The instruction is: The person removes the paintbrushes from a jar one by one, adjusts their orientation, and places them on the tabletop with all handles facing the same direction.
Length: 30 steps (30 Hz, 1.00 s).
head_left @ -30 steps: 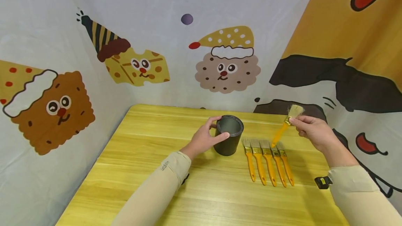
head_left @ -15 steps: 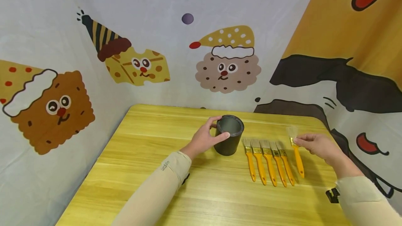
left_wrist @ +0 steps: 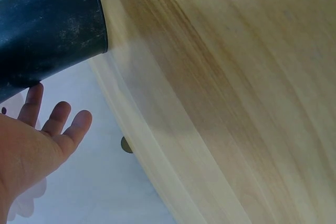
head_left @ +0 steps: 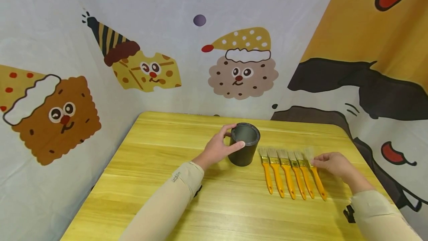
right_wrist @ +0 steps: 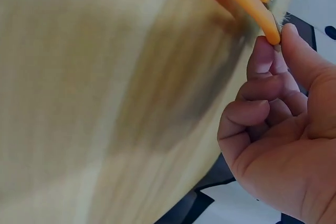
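Note:
A dark, open-topped can (head_left: 242,157) stands upright on the table. My left hand (head_left: 217,148) holds it near the top, the thumb at the front rim and the index finger round the far side. In the left wrist view, the other fingers (left_wrist: 79,124) of that hand stick out below the can (left_wrist: 52,30). To the right of the can, several paintbrushes (head_left: 286,181) lie side by side, bristles pointing away. My right hand (head_left: 334,163) pinches the rightmost paintbrush (head_left: 318,183) near its metal band, at the end of the row. Its orange handle (right_wrist: 247,3) shows in the right wrist view.
The wood-grain table (head_left: 140,166) extends left of the can and in front of the brushes. Behind it hangs a white cloth (head_left: 187,99) printed with cartoon figures, close to the table's back and side edges.
My right hand has lowered its paintbrush from above the row, turned it handle towards me and moved it to the row's right end. The left hand and the can have stayed put.

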Tool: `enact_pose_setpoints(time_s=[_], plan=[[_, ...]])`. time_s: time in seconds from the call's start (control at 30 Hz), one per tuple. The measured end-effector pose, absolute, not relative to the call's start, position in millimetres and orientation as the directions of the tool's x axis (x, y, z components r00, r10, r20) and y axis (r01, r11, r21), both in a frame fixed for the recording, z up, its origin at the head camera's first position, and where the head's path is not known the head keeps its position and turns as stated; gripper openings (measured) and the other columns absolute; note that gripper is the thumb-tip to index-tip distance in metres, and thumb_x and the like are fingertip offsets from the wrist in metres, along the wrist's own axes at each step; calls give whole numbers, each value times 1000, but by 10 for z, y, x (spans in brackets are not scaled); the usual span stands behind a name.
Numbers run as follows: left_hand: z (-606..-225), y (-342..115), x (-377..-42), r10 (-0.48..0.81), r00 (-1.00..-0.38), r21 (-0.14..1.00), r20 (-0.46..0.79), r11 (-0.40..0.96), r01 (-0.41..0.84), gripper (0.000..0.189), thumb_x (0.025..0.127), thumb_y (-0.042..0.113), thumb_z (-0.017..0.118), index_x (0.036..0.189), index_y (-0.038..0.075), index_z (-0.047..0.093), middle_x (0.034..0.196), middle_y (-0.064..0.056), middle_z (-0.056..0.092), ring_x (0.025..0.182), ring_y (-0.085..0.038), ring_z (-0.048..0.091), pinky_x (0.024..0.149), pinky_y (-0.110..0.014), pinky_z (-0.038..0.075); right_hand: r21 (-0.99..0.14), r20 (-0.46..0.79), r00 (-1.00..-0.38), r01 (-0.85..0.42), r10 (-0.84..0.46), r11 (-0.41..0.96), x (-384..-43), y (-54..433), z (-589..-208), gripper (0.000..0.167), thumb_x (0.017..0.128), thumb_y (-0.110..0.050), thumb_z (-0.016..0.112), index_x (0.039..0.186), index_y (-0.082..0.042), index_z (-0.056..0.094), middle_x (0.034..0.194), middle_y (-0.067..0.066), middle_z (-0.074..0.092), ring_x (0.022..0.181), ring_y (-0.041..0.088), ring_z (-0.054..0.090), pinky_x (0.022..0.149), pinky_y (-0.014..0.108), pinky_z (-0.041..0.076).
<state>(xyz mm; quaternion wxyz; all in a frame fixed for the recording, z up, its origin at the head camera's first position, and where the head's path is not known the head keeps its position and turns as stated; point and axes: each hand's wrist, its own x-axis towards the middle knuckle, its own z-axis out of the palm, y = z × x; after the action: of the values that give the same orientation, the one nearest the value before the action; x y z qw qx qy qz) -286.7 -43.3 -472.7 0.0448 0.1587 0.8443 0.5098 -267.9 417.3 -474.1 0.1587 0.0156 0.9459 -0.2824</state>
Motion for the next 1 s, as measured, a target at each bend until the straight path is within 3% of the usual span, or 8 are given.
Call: enact_pose_setpoints(time_s=[0.33,0.57,1.0], plan=[[-4719,-438,-2867,316,-944,870,97,434,234,79,92,70,73,159,52,36,147,-3,61,120,-29,68,103,-55,55,-487,-157,-986,31,-53,873,-2616,4131,-4855,49,103,-41,73,122,4,70,118,30,74,98,35,75,78,46,61],[-4722,-437,-2867,318,-943,871,96,432,234,79,92,70,73,159,52,36,147,-3,61,121,-31,67,104,-56,55,-455,-148,-987,12,-63,890,-2621,4123,-4877,42,103,-37,73,116,2,71,103,20,79,87,25,74,70,37,56],[-4720,-444,-2857,315,-945,867,85,445,226,78,92,71,72,159,54,36,148,-2,60,123,-29,68,104,-56,55,-419,-158,-986,23,-48,908,-2618,4111,-4844,41,100,-38,76,109,1,72,104,22,75,85,25,67,68,33,51]])
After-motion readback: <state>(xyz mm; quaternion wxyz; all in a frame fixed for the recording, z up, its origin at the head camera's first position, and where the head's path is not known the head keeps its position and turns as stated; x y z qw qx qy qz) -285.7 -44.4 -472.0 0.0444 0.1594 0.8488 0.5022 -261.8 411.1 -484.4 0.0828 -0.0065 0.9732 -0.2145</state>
